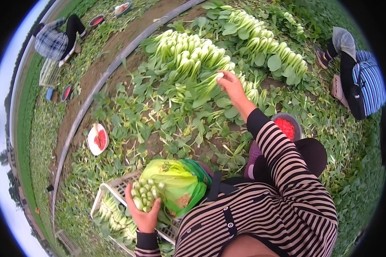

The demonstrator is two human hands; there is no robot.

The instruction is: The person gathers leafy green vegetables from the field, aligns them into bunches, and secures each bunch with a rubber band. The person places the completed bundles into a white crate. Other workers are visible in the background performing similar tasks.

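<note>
My left hand [145,219] is closed round a bunch of bok choy [144,193], its pale stem ends facing up, above a white plastic crate [98,200]. Inside the crate lie more bok choy [115,216]. Out in front, the fingertips of my right hand [233,86] pinch the pale base of a bok choy [208,87], its leaves pointing left and down. That hand is at the near edge of a long pile of bok choy [186,50]. A green and yellow plastic bag [169,173] covers my left knee beside the bunch.
Another row of bok choy [268,42] lies beyond. A dark bucket of red bands [286,127] stands by my right leg; a white bowl [92,144] with red contents sits left. A grey hose [90,96] curves past. Co-workers crouch far left [51,43] and right [369,85].
</note>
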